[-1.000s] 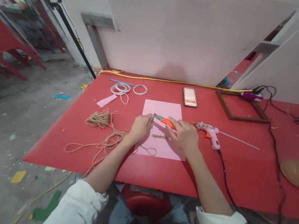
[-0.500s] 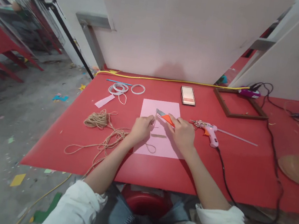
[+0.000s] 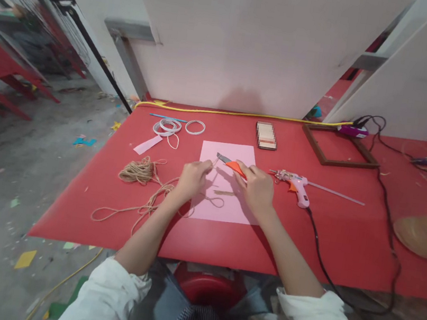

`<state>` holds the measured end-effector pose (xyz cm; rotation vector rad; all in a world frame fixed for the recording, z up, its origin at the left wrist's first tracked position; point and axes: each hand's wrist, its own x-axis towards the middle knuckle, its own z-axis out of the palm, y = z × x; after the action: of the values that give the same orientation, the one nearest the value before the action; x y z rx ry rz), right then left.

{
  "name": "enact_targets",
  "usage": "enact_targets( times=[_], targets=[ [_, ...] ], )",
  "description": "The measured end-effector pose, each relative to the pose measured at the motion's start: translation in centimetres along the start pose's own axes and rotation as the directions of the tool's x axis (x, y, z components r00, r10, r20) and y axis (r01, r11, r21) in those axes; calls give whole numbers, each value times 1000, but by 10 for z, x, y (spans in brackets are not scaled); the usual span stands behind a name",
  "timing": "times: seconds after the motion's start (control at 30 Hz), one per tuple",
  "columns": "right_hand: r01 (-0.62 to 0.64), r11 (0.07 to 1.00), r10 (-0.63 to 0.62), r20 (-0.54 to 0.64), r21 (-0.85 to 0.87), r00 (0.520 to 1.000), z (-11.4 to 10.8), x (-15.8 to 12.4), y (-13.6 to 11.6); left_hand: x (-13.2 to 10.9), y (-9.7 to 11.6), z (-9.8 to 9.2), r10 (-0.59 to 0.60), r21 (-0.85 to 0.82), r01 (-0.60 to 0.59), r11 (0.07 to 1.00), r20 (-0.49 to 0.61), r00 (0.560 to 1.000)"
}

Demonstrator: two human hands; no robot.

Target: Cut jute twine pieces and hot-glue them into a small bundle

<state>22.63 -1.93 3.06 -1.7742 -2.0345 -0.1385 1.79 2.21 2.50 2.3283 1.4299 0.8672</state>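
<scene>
The right hand [image 3: 258,188] grips the orange cutter [image 3: 235,168]. The left hand [image 3: 193,178] pinches a twine strand [image 3: 216,162] over the pink sheet [image 3: 226,214].

Bare bench [image 3: 220,244] lay open at lower centre, below the paper [image 3: 225,214], and just right of the phone [image 3: 266,136]. Twine [image 3: 137,170] obstructed centre left; the glue gun [image 3: 300,185] and its cord [image 3: 315,245], centre right; a white panel [image 3: 247,42], the top.
</scene>
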Motion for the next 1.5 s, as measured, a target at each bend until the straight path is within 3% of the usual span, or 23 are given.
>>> enact_targets(
  times=[0.1,0.27,0.43,0.6,0.67,0.77,0.8,0.87,0.93,0.97,1.13,1.3,1.5],
  targets=[
    [-1,1000,1,0,-1,1000,0,1,0,0,1,-2,-40,-46,39,998,-37,999],
    [26,999,-25,-24,32,999,0,3,-3,0,5,-5,70,-82,-67,994,30,997],
    [31,999,-31,-30,24,999,1,1,-4,-3,6,-12,-46,-201,16,979,-144,988],
    [59,998,-58,-22,37,998,0,5,-8,-4,5,-9,63,-209,-74,975,-57,996],
    [62,998,-61,-20,27,998,0,3,-8,-2,0,-12,-2,-225,-27,974,-127,992],
    [69,998,-68,-9,10,998,0,-1,-10,-2,0,-14,-148,-275,61,959,-305,941],
    [71,997,-71,1,3,998,1,-1,-10,-3,3,-13,-133,-275,46,960,-305,943],
    [35,999,-33,42,-36,999,2,4,-8,-9,13,-7,25,-241,-72,968,-192,981],
    [-43,995,51,100,-87,994,4,10,-1,-14,22,0,186,-214,-204,955,-104,977],
    [-81,992,93,123,-99,988,5,14,5,-15,25,2,190,-205,-211,956,-116,975],
    [-123,992,121,79,27,989,11,23,33,-5,5,-2,-99,-279,39,960,-205,974],
    [-88,995,86,55,39,995,25,26,35,7,-20,-2,-285,-555,201,807,-68,956],
    [-34,999,35,94,-17,995,38,23,37,9,-29,2,-290,-826,241,510,99,952]
  ],
)
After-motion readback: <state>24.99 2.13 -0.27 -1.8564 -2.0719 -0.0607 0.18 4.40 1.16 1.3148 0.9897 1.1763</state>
